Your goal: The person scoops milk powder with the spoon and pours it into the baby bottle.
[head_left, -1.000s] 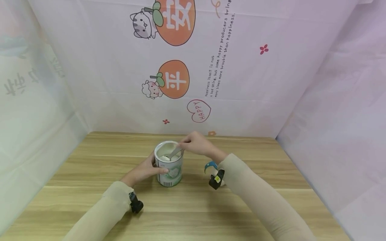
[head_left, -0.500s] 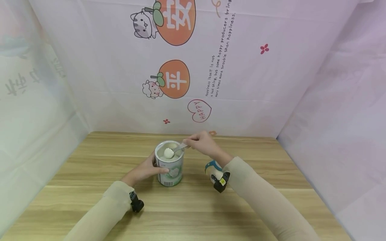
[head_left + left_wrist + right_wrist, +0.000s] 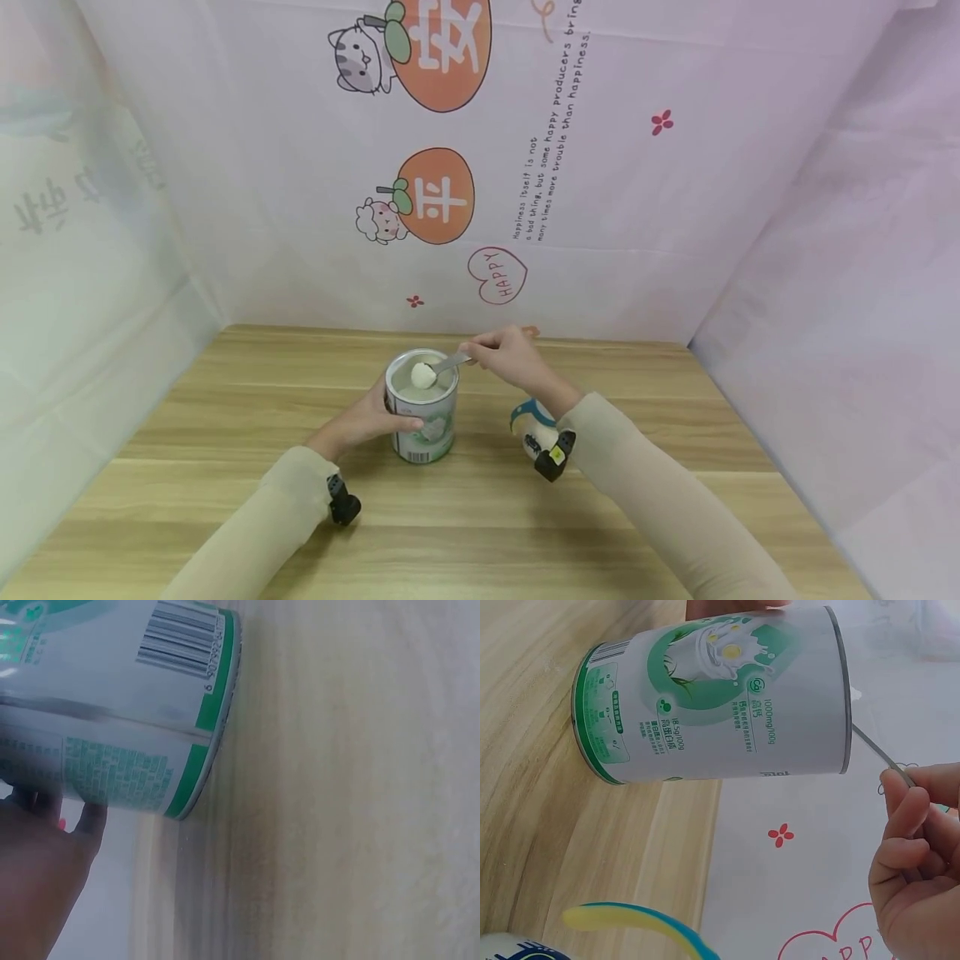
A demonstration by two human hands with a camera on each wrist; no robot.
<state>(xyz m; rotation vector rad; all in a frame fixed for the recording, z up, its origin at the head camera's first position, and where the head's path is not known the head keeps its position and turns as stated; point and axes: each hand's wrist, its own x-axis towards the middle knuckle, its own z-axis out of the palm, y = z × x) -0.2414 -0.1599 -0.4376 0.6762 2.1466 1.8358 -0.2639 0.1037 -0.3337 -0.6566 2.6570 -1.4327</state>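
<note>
A white-and-green milk powder can [image 3: 438,429] stands upright on the wooden table without a lid. My left hand [image 3: 363,425] grips its left side, thumb across the front; in the left wrist view, other fingers of this hand [image 3: 37,862] rest along the can's wall [image 3: 112,772]. My right hand [image 3: 510,358] pinches the handle of a metal spoon [image 3: 452,362] between thumb and fingers. The spoon's bowl, heaped with pale powder [image 3: 423,376], is at the can's mouth. In the right wrist view the spoon [image 3: 881,750] slants over the rim, its bowl hidden behind the can.
A cream, rounded, cup-like thing [image 3: 534,429] with a curved blue-and-yellow handle [image 3: 641,919] stands under my right wrist, partly covered by the wrist camera [image 3: 553,461]. A printed cloth [image 3: 600,208] hangs behind the table [image 3: 450,533], with pale cloths at both sides.
My right hand has risen and moved slightly right, lifting the spoon out of the powder inside the can with a heaped load. The left hand keeps its grip on the can.
</note>
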